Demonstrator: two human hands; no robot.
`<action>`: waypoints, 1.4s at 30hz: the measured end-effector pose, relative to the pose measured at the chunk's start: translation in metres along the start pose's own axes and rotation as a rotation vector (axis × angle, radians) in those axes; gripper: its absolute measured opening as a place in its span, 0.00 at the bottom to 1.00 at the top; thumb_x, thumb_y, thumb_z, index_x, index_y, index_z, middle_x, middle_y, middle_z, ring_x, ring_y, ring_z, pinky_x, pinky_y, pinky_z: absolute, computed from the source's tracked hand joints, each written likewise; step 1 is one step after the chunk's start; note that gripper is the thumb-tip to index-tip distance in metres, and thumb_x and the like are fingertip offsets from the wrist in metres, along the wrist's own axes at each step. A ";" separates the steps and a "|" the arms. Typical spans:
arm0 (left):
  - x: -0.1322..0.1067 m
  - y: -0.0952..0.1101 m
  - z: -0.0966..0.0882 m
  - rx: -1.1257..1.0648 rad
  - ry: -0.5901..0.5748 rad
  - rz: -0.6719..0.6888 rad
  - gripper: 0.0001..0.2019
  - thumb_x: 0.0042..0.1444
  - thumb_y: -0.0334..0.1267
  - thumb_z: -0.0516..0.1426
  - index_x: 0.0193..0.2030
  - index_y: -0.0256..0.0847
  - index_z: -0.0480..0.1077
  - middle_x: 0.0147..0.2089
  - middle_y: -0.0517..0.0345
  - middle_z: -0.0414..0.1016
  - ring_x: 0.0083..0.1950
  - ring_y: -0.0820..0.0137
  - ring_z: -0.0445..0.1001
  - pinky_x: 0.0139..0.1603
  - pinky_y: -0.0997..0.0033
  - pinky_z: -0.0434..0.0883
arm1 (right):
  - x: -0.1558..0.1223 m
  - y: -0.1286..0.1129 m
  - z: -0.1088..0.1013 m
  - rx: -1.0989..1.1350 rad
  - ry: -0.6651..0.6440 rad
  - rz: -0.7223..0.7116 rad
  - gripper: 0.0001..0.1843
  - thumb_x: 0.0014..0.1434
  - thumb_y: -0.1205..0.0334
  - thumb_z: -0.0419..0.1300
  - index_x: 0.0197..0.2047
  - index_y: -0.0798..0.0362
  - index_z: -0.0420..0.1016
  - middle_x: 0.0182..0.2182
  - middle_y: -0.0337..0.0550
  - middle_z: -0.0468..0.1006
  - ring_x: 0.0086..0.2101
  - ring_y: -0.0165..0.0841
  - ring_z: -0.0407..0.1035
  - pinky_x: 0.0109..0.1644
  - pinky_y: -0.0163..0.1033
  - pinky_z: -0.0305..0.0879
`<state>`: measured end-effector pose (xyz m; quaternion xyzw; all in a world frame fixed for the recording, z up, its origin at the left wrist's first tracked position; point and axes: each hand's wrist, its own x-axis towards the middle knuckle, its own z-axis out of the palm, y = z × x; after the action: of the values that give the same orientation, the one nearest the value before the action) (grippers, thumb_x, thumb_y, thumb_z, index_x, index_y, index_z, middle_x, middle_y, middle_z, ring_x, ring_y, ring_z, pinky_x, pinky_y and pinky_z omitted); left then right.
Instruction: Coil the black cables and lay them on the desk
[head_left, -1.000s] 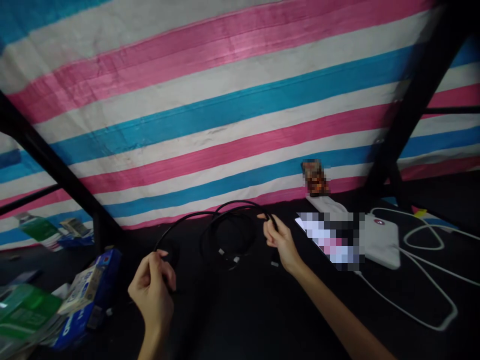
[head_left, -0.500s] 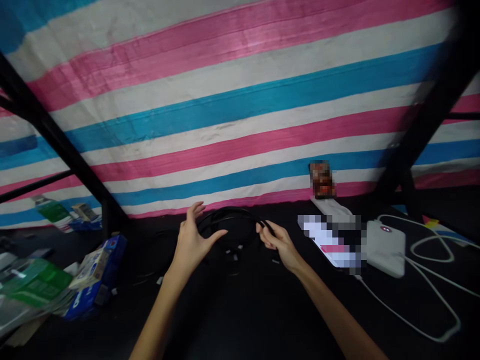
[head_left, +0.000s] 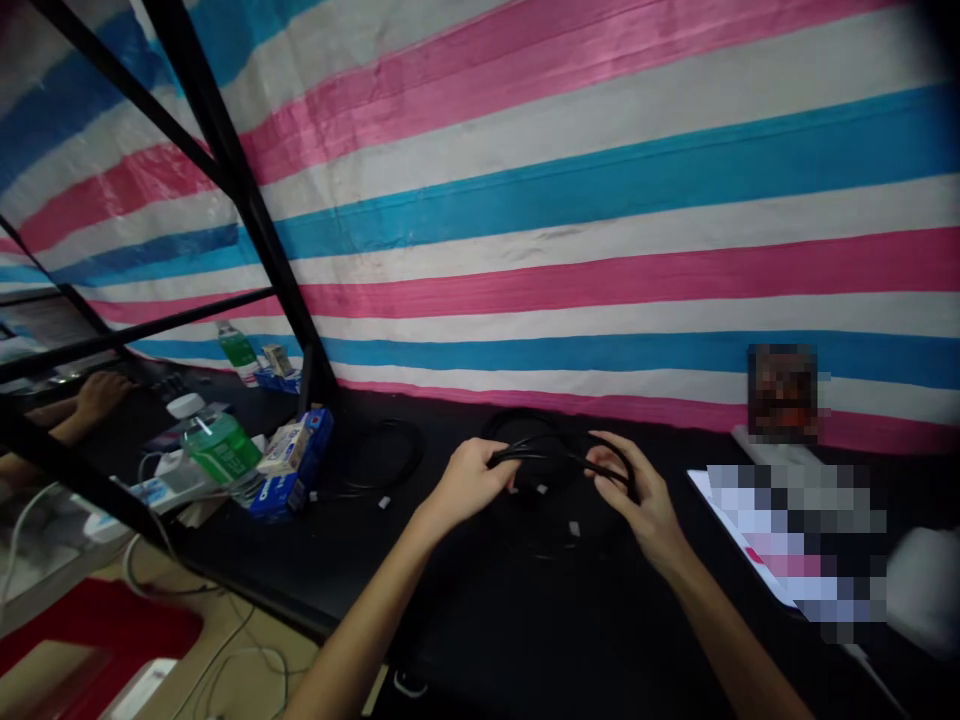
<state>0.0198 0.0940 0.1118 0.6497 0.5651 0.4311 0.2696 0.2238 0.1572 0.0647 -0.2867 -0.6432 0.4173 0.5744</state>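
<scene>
A looped black cable is held between my two hands above the black table. Thumb and fingers of my left hand pinch its left side. On the other side my right hand is curled round the loop, the cable running inside its bent fingers. Beneath and behind lies more black cable on the table, with small silver connector ends near my hands. Farther left rests another coiled black cable, its metal plug showing in front.
Blue boxes and a green-labelled bottle stand left, beside a black frame post. Beyond it is another person's hand. A phone with a blurred screen lies right. A striped sheet hangs behind.
My left hand, open beside the loop before, has closed on the cable. The view has swung left, bringing in the floor and another person's hand.
</scene>
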 end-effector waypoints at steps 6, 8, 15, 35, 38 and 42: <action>-0.011 0.012 0.021 -0.127 0.108 -0.057 0.15 0.52 0.42 0.53 0.17 0.39 0.65 0.17 0.64 0.61 0.21 0.76 0.59 0.24 0.74 0.53 | -0.010 0.007 0.013 0.239 0.018 0.328 0.20 0.51 0.52 0.63 0.18 0.51 0.59 0.07 0.27 0.51 0.09 0.21 0.43 0.13 0.31 0.39; -0.013 0.003 0.031 -0.195 0.178 -0.092 0.16 0.52 0.45 0.54 0.19 0.39 0.65 0.18 0.64 0.60 0.21 0.76 0.57 0.24 0.74 0.53 | -0.010 0.006 0.015 0.359 0.030 0.389 0.23 0.50 0.54 0.63 0.15 0.50 0.54 0.06 0.27 0.49 0.09 0.20 0.40 0.13 0.31 0.36; -0.026 -0.025 0.061 -0.464 0.276 -0.219 0.21 0.54 0.51 0.52 0.18 0.39 0.62 0.21 0.61 0.63 0.27 0.73 0.63 0.33 0.73 0.62 | -0.005 -0.008 0.007 0.596 0.158 0.402 0.27 0.53 0.54 0.58 0.13 0.50 0.47 0.07 0.28 0.44 0.09 0.21 0.35 0.13 0.33 0.35; -0.004 -0.034 0.045 -0.723 0.340 -0.285 0.23 0.51 0.63 0.49 0.36 0.43 0.58 0.12 0.70 0.62 0.11 0.73 0.65 0.14 0.77 0.64 | -0.006 0.009 0.011 -0.222 -0.024 0.248 0.18 0.53 0.47 0.58 0.24 0.54 0.76 0.21 0.42 0.73 0.21 0.31 0.66 0.23 0.36 0.62; 0.007 -0.044 0.033 -0.708 0.270 -0.287 0.25 0.49 0.64 0.50 0.37 0.42 0.60 0.11 0.70 0.61 0.11 0.71 0.65 0.12 0.76 0.64 | -0.007 0.015 0.013 -0.211 -0.056 0.364 0.20 0.52 0.46 0.59 0.37 0.55 0.76 0.19 0.38 0.72 0.12 0.25 0.59 0.13 0.32 0.51; 0.018 -0.057 0.033 -0.703 0.316 -0.268 0.23 0.49 0.63 0.51 0.35 0.42 0.60 0.10 0.73 0.55 0.10 0.76 0.59 0.11 0.80 0.59 | -0.010 0.023 0.020 -0.095 -0.136 0.534 0.26 0.47 0.44 0.62 0.42 0.55 0.70 0.13 0.33 0.69 0.09 0.27 0.60 0.10 0.29 0.49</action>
<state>0.0196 0.1286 0.0525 0.3643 0.4977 0.6534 0.4389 0.2033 0.1556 0.0396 -0.4438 -0.6008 0.5417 0.3857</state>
